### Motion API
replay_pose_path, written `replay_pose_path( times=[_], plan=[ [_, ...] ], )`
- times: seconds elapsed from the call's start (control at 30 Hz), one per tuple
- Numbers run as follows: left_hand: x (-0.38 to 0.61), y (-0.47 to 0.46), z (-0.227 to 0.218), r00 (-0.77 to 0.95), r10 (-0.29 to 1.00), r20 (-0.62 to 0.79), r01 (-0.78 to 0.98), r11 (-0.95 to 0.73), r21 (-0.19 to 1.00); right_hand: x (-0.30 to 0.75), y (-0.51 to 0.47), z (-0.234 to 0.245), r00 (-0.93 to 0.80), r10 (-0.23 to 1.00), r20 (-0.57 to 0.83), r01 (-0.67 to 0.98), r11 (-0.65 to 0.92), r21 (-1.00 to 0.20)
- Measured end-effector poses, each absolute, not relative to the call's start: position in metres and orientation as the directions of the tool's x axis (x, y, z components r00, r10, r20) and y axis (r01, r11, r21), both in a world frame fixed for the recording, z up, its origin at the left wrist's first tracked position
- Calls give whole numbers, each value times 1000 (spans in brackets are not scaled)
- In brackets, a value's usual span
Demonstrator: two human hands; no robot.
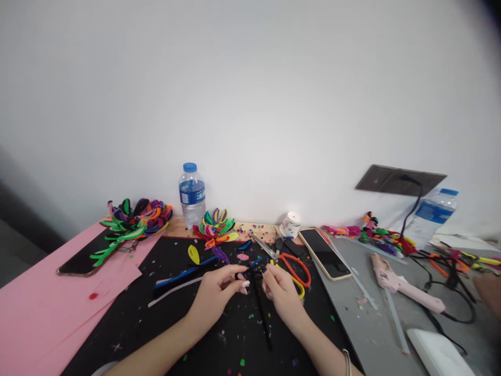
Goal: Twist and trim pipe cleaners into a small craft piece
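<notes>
A black mat [188, 334] strewn with scraps [242, 362] faces a white wall [250, 104], its left edge overlapped by pink paper [39, 308]. Room opens between the forearms; scissors [298, 269] crowd the right hand [282, 292]. The left hand [219, 287] pinches a black pipe cleaner [263, 318] between both hands; the right's grip cannot be told, fingers hiding it. Another person's blurred hand [488, 292] is cut off.

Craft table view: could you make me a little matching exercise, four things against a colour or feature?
1. Glue gun
2. Bottle caps
3. Scissors
4. Right hand

A. Bracelet at the wrist
B. Pale pink
C. Metal blades
D. Blue

Right pairs: 1-B, 2-D, 3-C, 4-A.
</notes>
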State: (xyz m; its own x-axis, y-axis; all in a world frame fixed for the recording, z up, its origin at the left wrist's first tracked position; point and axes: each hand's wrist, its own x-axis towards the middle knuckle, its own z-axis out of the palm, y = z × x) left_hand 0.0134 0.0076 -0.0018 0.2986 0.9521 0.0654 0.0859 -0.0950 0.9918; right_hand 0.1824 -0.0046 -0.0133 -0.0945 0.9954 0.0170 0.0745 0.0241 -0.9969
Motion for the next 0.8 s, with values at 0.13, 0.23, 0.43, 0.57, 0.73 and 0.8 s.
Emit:
replay_pose_path(
  times=[0.13,0.23,0.43,0.57,0.73,0.8],
  plan=[
    [12,8,-4,253,965,71,139,-109,984,183,-5,-13,-100,995,21,90,30,-995],
    [10,10,-4,234,968,91,173,-133,976,184,-6,-14,-98,995,33,113,44,-993],
    [9,12,0,212,972,106,182,-146,972,182,-6,-17,-99,995,31,99,41,-994],
    [13,13,-1,237,971,-24,-18,29,999,178,-8,-14,-173,985,-3,10,-1,-1000],
    [17,9,-3,335,936,-103,-189,174,966,172,-14,-2,-311,950,-16,136,28,-990],
    [16,8,-2,332,942,-56,-134,106,985,173,-15,3,-348,937,2,281,106,-954]
  ],
)
